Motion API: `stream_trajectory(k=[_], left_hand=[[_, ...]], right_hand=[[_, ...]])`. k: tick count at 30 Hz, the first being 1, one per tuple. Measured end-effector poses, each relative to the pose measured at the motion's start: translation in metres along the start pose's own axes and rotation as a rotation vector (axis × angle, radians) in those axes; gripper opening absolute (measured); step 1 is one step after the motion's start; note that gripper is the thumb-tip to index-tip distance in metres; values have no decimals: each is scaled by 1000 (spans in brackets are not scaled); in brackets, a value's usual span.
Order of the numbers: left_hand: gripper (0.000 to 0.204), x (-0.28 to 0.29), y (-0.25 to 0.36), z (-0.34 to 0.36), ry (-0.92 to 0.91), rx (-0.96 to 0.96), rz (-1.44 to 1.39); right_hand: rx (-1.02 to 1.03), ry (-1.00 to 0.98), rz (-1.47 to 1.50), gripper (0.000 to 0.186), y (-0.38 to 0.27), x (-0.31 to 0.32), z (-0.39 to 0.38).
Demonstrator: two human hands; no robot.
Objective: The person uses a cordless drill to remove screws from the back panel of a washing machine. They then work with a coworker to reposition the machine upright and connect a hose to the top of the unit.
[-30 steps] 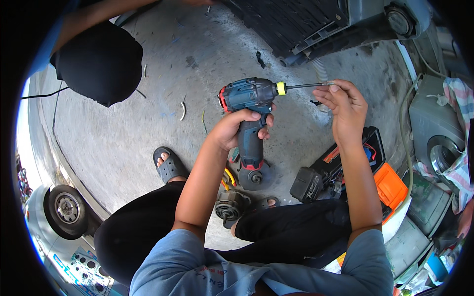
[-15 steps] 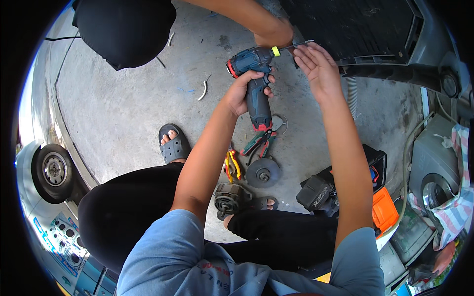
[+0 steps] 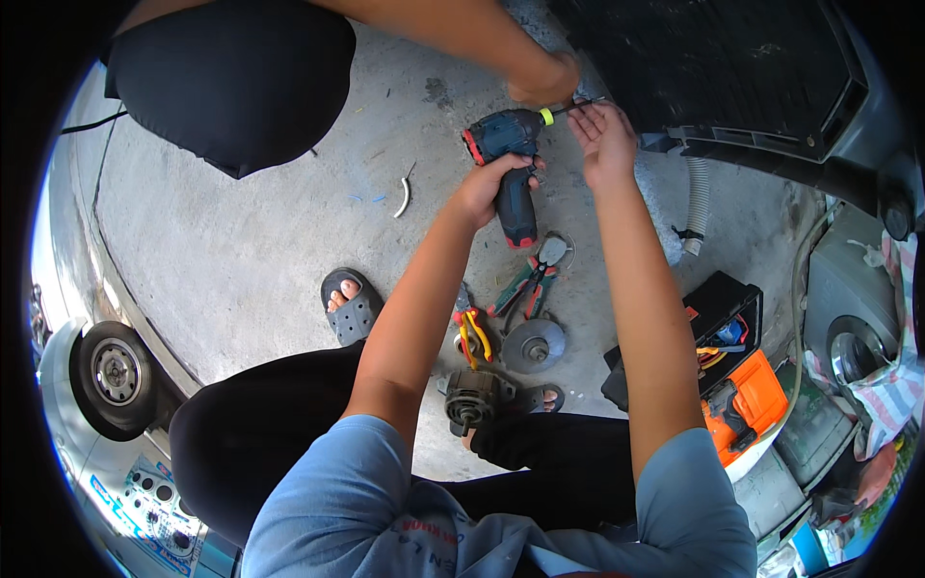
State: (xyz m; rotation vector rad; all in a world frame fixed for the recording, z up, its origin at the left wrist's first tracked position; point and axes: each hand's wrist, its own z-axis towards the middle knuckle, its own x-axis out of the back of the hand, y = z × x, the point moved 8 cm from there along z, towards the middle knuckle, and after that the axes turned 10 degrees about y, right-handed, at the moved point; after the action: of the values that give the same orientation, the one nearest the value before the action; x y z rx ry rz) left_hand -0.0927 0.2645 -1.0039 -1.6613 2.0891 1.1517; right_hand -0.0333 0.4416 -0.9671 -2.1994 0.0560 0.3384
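— Grey concrete floor (image 3: 279, 222) is stretching under your work, and a large black panel (image 3: 713, 67) is occupying the upper right. Left side: what are you gripping?

— Your left hand (image 3: 493, 188) is wrapping its fingers around the handle of a blue-black power drill (image 3: 511, 135), and you are holding it above the floor. From its yellow collar (image 3: 547, 117), a slender bit (image 3: 568, 109) is pointing away from you, rightward.

— Right side?

— Your right hand (image 3: 609, 149) is staying at the bit's far end, fingers partly extended (pinching or merely touching: cannot tell). Another person's hand (image 3: 551, 82) is showing just beyond the bit.

— Nearby items?

— Green-and-red pliers (image 3: 542, 266), yellow-and-red pliers (image 3: 466, 316) and a round disc (image 3: 523, 359) are lying below the drill; a small motor (image 3: 472, 393) is sitting nearer you. Rightward, a black toolbox (image 3: 713, 299) is standing beside an orange case (image 3: 768, 400).
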Motion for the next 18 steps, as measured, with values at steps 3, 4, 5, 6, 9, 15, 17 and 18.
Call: stream_trajectory(k=[3,4,5,6,9,15,17,18], left_hand=[[27,-4,-26,2,17,18,55],[26,-8,-34,1,24,26,42],[26,-11,-42,-1,33,33,29],[26,-15,-50,0,44,40,14],[25,-21,-67,8,52,40,-41],[26,-26,-72,22,46,46,-81],[25,-28,-70,28,42,42,-97],[26,-28,-70,29,44,43,-100]], right_hand=[[-36,78,40,15,16,40,6],[-36,88,24,16,17,47,6],[-38,96,7,17,19,53,6],[-42,104,-11,18,21,59,7],[-1,115,-99,23,25,76,22],[5,125,-183,46,28,81,34],[2,132,-194,47,27,79,37],[1,135,-199,47,27,78,37]])
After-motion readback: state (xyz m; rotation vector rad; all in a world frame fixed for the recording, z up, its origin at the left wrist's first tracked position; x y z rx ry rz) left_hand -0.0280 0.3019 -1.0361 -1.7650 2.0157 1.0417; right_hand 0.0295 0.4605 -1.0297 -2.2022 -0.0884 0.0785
